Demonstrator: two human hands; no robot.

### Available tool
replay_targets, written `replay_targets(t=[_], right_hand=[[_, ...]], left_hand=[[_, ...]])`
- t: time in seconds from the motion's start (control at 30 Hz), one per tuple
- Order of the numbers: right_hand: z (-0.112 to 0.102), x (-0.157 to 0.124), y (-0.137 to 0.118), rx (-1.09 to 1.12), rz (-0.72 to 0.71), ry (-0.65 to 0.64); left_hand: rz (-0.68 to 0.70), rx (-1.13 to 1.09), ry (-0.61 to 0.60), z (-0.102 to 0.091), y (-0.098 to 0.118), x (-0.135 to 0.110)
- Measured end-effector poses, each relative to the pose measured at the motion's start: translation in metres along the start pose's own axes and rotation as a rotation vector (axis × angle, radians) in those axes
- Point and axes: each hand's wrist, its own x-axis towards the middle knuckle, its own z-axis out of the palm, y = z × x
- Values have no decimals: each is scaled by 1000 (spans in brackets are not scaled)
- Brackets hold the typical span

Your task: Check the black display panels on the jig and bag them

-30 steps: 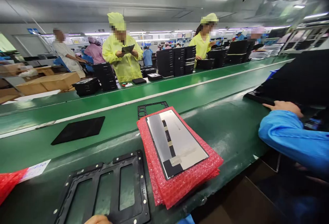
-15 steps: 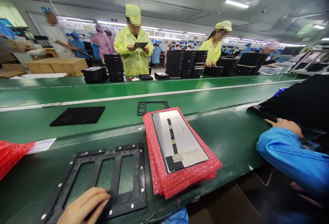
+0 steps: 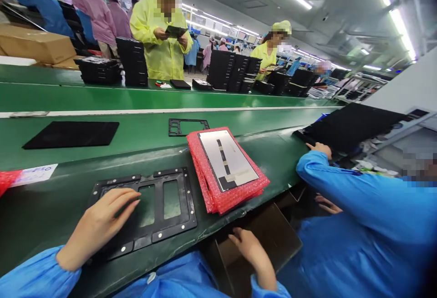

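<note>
Okay, so the left hand (image 3: 99, 225) is lying flat on a black plastic frame (image 3: 174, 230) on the green counter (image 3: 44, 202). The grip's open, fingers spread, not clamped on anything. The frame has rows of little metal dots and three windows, and the fingertips reach over the first one. The right hand (image 3: 251, 250) is just off the counter edge above a cardboard box (image 3: 273, 238), loosely curled, and I can't see anything in it. Right beside the frame there's a stack of red bubble wrap (image 3: 218, 202) with a silver screen panel (image 3: 227, 159) on top. Off to the right, a co-worker's blue sleeve (image 3: 358, 193) leads to a hand (image 3: 317, 148) touching a black panel (image 3: 351, 127).
</note>
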Motion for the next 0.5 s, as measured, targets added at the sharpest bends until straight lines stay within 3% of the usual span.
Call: replay_targets(t=[0.07,0.1,0.2,0.27,0.3,0.4,0.5], right_hand=[[-17,-26,-1,30,-7,7],[-30,-36,-6,103,-83,74],[-75,-47,-38,319,-303,489],[-101,-34,-65,227,-319,742],[-111,-22,-76,130,-269,802],[-132,21,-95,105,-146,816],[-147,56,-93,144,-72,722]], left_hand=[[-26,36,-54,2,-21,-1],[-35,73,-83,4,-31,-2],[-90,249,-165,11,-56,-8],[-129,339,-219,14,-64,-12],[-139,363,-239,15,-66,-14],[-153,379,-264,14,-64,-16],[-153,372,-245,14,-64,-17]])
